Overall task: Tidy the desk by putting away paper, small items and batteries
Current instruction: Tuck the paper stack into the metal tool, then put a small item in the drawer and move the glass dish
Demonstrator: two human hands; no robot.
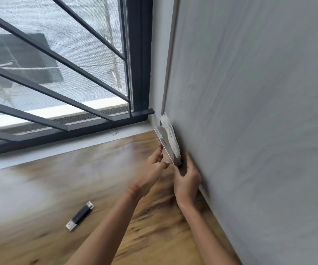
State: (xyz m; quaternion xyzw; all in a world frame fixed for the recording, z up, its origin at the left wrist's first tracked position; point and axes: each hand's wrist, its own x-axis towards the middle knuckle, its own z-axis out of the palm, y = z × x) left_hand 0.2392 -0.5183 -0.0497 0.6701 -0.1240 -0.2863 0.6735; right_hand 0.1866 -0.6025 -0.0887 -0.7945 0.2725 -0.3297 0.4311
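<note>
Left hand (pixel 152 169), right hand (pixel 187 180) gripping papers (pixel 168 142), near end

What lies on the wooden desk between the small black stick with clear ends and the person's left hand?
Nothing: just bare wooden desk between the black stick and the left hand, as the head view shows.
</note>
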